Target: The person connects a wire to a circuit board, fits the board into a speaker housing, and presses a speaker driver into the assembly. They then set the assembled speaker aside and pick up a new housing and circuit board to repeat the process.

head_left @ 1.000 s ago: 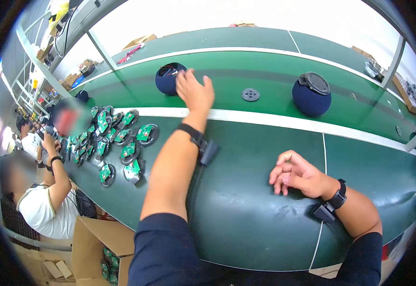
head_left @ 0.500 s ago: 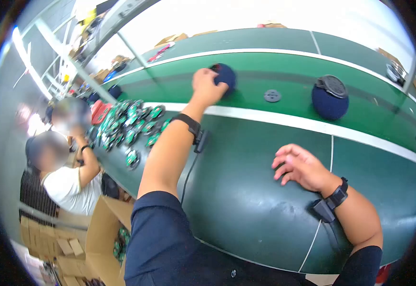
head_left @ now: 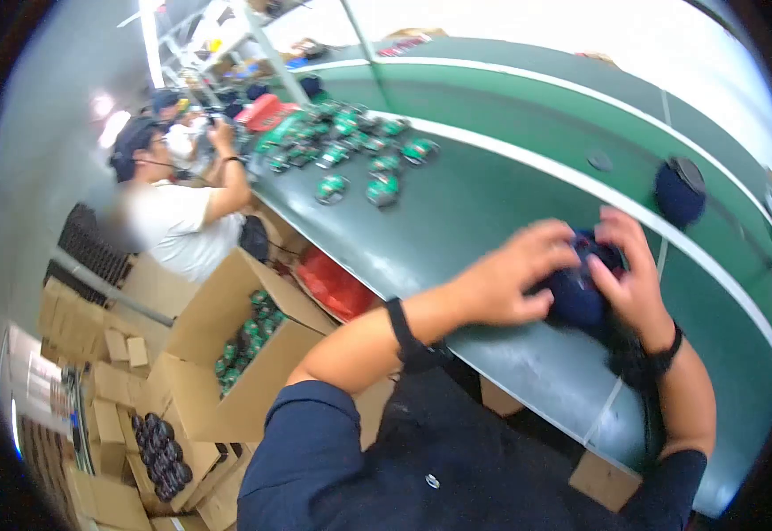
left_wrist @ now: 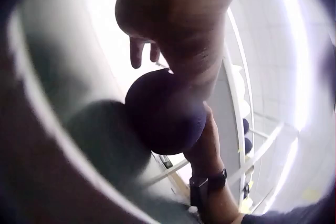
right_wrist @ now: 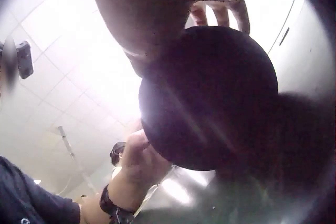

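Both hands are at a dark blue, ball-shaped speaker housing [head_left: 576, 296] over the near part of the green table. My left hand [head_left: 514, 276] holds its left side, with fingertips at the open top rim and the thumb lower. From the right, my right hand [head_left: 636, 283] grips it, thumb and fingers at the rim of the opening. Motion blur hides the detail inside. In the left wrist view the housing [left_wrist: 163, 113] shows its smooth round side between the hands. The right wrist view has it as a dark ball [right_wrist: 210, 98] under the right hand.
A second blue housing [head_left: 680, 193] with a black cap stands on the lighter green strip, near a small dark disc [head_left: 598, 161]. Several green circuit boards on black discs [head_left: 342, 146] cover the table's far left. An open carton [head_left: 200, 354] stands beside the table; a person [head_left: 187, 212] sits beyond.
My left hand has brought the blue housing from the green strip to the near table. The right hand has come onto it too. The head view has turned left.
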Demonstrator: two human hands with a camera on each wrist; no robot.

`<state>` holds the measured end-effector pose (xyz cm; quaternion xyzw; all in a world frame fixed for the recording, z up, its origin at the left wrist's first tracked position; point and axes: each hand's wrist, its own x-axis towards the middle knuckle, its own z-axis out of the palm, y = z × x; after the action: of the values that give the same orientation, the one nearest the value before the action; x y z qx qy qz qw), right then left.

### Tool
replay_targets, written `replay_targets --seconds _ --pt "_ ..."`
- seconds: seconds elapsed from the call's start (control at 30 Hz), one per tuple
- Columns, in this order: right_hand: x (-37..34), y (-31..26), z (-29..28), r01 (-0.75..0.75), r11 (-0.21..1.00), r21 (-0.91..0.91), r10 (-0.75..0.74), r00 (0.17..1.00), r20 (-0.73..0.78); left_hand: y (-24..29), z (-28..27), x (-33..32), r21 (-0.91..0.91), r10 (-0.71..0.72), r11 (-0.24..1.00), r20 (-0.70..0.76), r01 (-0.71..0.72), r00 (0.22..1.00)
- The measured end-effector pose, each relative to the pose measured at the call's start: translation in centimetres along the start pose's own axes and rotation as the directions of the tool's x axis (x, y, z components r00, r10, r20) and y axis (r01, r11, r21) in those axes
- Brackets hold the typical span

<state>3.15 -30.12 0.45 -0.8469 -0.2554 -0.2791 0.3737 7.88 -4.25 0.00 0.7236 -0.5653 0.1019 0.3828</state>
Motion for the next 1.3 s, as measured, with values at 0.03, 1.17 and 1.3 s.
replay_targets --seconds 0.03,1.17,1.3 --pt "-0.1 -0.9 -0.1 -0.150 0.987 0.052 0.151 0.989 -0.004 -0.8 0.3 -0.7 -0.005 -0.026 1.000 -0.101 0.025 0.995" --pt "2.2 -5.1 -3.0 -0.364 0.889 0.279 0.195 0.850 0.489 -2.2 2.0 -2.4 -0.398 -0.439 0.826 -0.009 0.399 0.899" --pt "2.1 -4.3 -2.9 -0.204 0.942 0.266 0.066 0.891 0.450 -2.5 1.5 -2.7 -0.373 -0.449 0.854 -0.172 0.364 0.877"
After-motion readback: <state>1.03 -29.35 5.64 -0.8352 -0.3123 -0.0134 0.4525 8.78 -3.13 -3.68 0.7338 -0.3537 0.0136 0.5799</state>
